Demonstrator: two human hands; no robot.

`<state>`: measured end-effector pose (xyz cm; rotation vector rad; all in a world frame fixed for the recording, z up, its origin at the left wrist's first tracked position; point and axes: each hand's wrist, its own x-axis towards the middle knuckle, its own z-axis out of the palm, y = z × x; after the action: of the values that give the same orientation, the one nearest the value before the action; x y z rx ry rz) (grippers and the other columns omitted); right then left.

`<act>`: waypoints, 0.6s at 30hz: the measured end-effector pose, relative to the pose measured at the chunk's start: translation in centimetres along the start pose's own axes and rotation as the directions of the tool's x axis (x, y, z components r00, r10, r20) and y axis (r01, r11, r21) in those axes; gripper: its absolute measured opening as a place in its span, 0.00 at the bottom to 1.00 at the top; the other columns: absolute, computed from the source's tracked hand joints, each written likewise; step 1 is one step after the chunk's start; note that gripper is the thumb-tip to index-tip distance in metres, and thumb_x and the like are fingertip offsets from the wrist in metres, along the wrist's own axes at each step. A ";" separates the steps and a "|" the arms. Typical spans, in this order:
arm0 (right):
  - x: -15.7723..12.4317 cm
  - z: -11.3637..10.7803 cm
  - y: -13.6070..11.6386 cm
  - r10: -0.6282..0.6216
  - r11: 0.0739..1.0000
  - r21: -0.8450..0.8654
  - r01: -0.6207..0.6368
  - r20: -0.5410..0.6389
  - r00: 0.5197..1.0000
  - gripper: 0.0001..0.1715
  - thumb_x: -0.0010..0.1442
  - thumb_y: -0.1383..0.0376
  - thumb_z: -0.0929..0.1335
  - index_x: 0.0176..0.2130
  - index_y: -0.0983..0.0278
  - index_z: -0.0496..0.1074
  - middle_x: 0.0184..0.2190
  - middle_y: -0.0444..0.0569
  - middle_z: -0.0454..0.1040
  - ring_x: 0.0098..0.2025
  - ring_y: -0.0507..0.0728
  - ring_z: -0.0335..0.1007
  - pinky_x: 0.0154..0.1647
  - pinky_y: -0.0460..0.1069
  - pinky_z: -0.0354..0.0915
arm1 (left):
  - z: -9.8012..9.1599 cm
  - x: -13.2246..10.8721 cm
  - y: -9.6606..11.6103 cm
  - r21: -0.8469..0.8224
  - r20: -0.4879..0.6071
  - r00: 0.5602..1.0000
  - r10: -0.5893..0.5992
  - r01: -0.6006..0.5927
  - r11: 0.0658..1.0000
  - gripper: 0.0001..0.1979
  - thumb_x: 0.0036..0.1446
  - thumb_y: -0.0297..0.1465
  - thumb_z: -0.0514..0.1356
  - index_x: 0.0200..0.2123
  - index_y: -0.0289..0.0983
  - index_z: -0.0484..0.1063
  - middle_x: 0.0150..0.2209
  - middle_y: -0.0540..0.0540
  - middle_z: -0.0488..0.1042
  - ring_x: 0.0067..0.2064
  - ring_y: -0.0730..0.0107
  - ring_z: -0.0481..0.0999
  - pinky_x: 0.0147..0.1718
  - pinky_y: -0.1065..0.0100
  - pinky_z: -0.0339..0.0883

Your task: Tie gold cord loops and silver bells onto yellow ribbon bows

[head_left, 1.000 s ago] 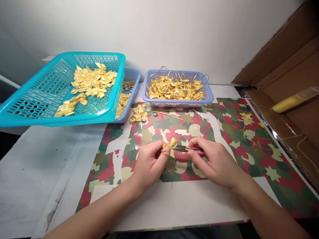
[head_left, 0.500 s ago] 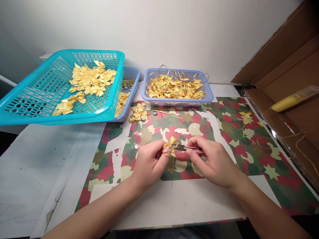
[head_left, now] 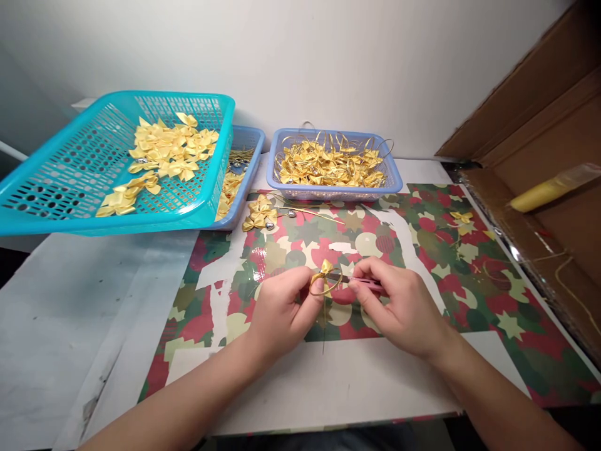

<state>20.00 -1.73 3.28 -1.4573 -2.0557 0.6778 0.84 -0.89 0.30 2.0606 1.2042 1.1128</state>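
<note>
Left hand (head_left: 282, 313) pinches gold ribbon bow (head_left: 323, 275) with wire loop between thumb and fingers, above patterned mat (head_left: 422, 250). Right hand (head_left: 399, 307) closed on dark tweezers (head_left: 354, 280), tips at bow; tip contact apparently made, view unclear. Turquoise basket (head_left: 84, 181) of bows at left; blue basket (head_left: 392, 178) of looped bows behind mat.
</note>
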 end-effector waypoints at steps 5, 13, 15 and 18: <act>-0.1 -0.4 0.0 0.019 0.999 0.034 -0.019 0.006 1.000 0.09 0.64 0.62 0.62 0.32 0.62 0.63 0.21 0.40 0.65 0.22 0.49 0.61 0.24 0.45 0.55 | -0.1 0.0 0.1 -0.030 0.015 0.998 -0.055 0.055 0.998 0.17 0.61 0.28 0.52 0.21 0.38 0.52 0.18 0.56 0.51 0.20 0.78 0.50 0.20 0.73 0.46; 1.4 -2.9 3.9 0.160 0.987 -0.038 -0.156 0.124 0.979 0.11 0.65 0.57 0.62 0.34 0.60 0.65 0.26 0.42 0.68 0.27 0.52 0.64 0.27 0.47 0.57 | -0.3 0.6 0.0 -0.317 0.184 0.849 -0.495 0.528 0.788 0.19 0.60 0.37 0.52 0.18 0.38 0.59 0.17 0.53 0.62 0.20 0.76 0.61 0.21 0.73 0.54; 2.0 -2.4 5.3 0.179 0.967 -0.191 -0.171 0.027 0.983 0.10 0.65 0.57 0.62 0.35 0.61 0.65 0.31 0.46 0.72 0.34 0.56 0.67 0.33 0.50 0.60 | -0.4 0.7 -0.1 -0.409 0.254 0.789 -0.560 0.612 0.677 0.18 0.59 0.37 0.53 0.18 0.37 0.60 0.17 0.53 0.63 0.20 0.77 0.62 0.22 0.73 0.57; 2.6 -1.2 6.6 0.139 0.928 -0.347 -0.137 -0.020 0.990 0.10 0.63 0.58 0.65 0.34 0.61 0.65 0.36 0.50 0.72 0.41 0.62 0.65 0.40 0.55 0.60 | -0.4 0.9 -0.3 -0.496 0.351 0.724 -0.594 0.681 0.538 0.17 0.57 0.36 0.54 0.19 0.37 0.59 0.16 0.55 0.63 0.18 0.79 0.60 0.21 0.74 0.56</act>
<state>24.58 2.82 0.14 -1.8114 -2.1717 0.3788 0.62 -0.01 0.66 1.0292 1.1819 0.8022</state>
